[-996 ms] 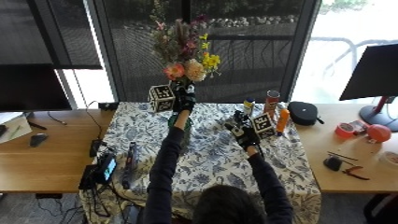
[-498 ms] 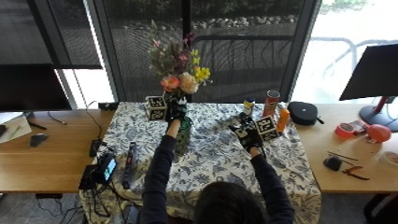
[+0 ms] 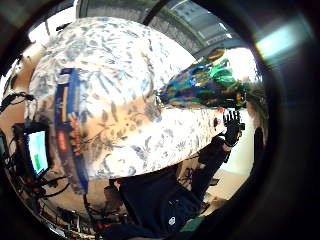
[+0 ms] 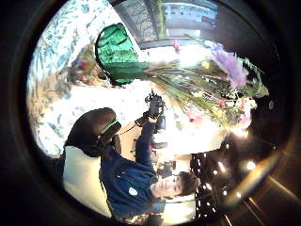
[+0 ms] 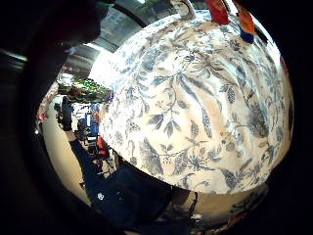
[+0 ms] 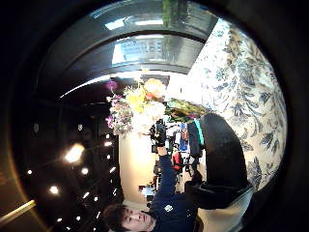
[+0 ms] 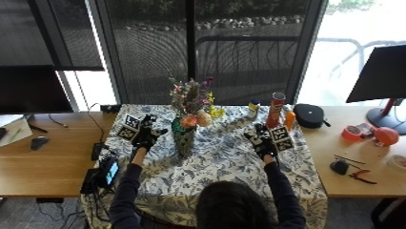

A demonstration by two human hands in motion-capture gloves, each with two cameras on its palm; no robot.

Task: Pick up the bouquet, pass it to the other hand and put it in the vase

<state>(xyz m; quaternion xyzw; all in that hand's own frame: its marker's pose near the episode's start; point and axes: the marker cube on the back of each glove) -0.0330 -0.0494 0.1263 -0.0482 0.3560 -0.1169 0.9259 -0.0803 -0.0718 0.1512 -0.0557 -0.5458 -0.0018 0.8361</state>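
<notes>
Covering: floral tablecloth over table, wooden desks left and right, dark screened window behind.
Bouquet: mixed pink, yellow, purple blooms, stems standing in vase.
Vase: green, upright, table centre-left.
Left hand: just left of vase, fingers spread, empty.
Right hand: well right, fingers relaxed, empty.

Reaching both forearms up, black-gloved left hand hovering with fingers spread and holding nothing, black-gloved right hand raised apart, fingers relaxed, likewise gripping nothing
</notes>
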